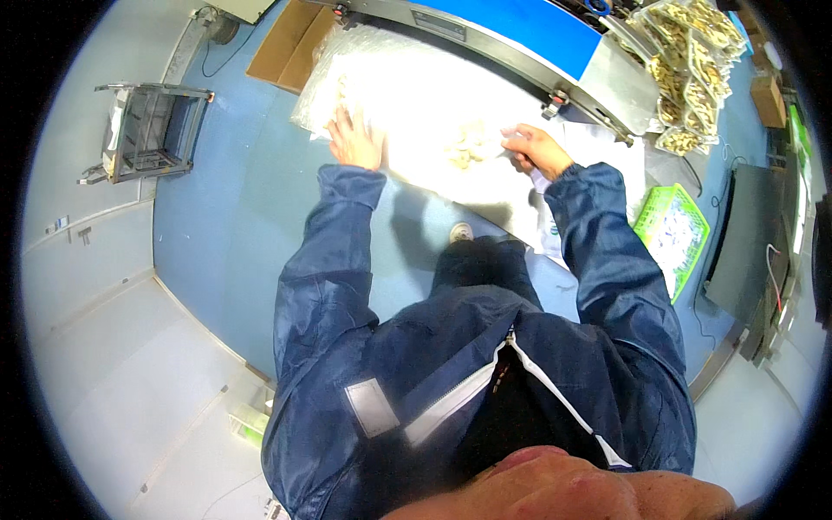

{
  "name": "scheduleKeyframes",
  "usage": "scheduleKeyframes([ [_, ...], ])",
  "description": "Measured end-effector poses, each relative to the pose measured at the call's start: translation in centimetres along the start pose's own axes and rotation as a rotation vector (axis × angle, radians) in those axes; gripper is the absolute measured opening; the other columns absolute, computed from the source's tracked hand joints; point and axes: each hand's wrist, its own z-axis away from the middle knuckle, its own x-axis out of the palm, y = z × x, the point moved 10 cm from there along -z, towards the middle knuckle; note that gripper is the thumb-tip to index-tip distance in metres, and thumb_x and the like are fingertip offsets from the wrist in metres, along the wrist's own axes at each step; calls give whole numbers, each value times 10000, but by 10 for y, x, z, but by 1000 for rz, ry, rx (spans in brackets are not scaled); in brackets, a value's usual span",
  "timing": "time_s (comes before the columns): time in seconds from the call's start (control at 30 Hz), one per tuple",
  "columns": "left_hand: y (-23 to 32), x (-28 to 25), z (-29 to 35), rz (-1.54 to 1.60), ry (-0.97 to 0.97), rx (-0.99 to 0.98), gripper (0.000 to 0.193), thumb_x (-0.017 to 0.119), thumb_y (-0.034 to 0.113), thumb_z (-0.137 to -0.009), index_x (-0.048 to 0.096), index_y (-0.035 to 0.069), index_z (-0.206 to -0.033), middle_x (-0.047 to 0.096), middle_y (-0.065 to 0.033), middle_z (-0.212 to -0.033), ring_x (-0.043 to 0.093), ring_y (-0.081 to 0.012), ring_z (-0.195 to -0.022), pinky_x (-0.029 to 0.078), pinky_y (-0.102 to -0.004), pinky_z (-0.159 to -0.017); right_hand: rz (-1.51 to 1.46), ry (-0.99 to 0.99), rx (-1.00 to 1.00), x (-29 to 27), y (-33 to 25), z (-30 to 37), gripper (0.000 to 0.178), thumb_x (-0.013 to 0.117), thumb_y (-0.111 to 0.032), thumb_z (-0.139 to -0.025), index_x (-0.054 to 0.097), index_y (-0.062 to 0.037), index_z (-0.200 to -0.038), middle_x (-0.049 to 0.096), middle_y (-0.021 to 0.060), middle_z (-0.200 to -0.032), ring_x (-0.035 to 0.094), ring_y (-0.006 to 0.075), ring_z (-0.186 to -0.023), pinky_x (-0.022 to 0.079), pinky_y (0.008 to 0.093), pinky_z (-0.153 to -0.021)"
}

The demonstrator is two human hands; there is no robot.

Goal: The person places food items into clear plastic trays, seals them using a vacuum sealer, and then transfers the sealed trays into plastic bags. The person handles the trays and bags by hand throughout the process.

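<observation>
My left hand (354, 143) lies with fingers spread on the brightly lit white work surface (416, 104), beside a stack of clear plastic bags (321, 82). A small pale piece shows just beyond its fingertips. My right hand (539, 149) is closed in a pinch at the right of a small heap of pale, cream-coloured pieces (470, 146). What sits between its fingertips, if anything, is too small to make out. Glare washes out much of the surface around the heap. White printed plastic (548, 221) hangs at the near edge under my right wrist.
Across the far side stands a steel machine with a blue top (529, 30). Clear packs of yellowish-brown pieces (689, 74) are piled at the far right. A green basket (674, 238) stands right of my forearm. A cardboard box (290, 43) and a metal-framed stool (156, 130) are left.
</observation>
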Motion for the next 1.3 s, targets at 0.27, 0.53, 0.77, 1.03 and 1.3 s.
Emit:
scheduleKeyframes([
  [0.27,-46,37,-70,22,-48,260,529,646,357,-875,513,246,-1375,357,-175,-1505,335,-454,-1337,337,-547,-1074,339,253,-235,31,-7,-186,432,726,-150,-816,568,23,-1179,632,92,-840,607,165,-708,515,298,-617],
  [0.53,-34,-6,-49,-12,119,232,576,641,316,-867,490,108,-1383,406,-214,-1458,359,-423,-1338,290,-538,-1077,365,332,-257,49,-45,-99,407,628,-170,-843,594,-26,-1222,667,207,-1103,656,369,-892,525,423,-846],
  [0.77,178,2,157,427,-224,674,604,724,143,-764,501,-18,-1301,543,-216,-1284,508,-428,-1178,398,-533,-990,815,1092,-341,-153,42,151,603,736,-168,-788,476,88,-1268,546,302,-1221,534,428,-1150,437,435,-998],
  [1.03,322,66,250,524,-676,826,717,713,359,-813,426,109,-1420,381,-202,-1453,339,-390,-1362,277,-571,-1087,1035,1118,-140,-207,105,157,780,707,-447,-822,446,67,-1348,428,285,-1407,399,429,-1303,344,459,-1087],
  [1.3,329,76,263,401,-819,772,756,725,339,-817,381,89,-1443,393,-222,-1440,331,-409,-1362,245,-543,-1110,1199,1264,-272,-211,81,165,330,629,-258,-872,663,-94,-1157,616,92,-1238,513,290,-1185,332,485,-1025],
])
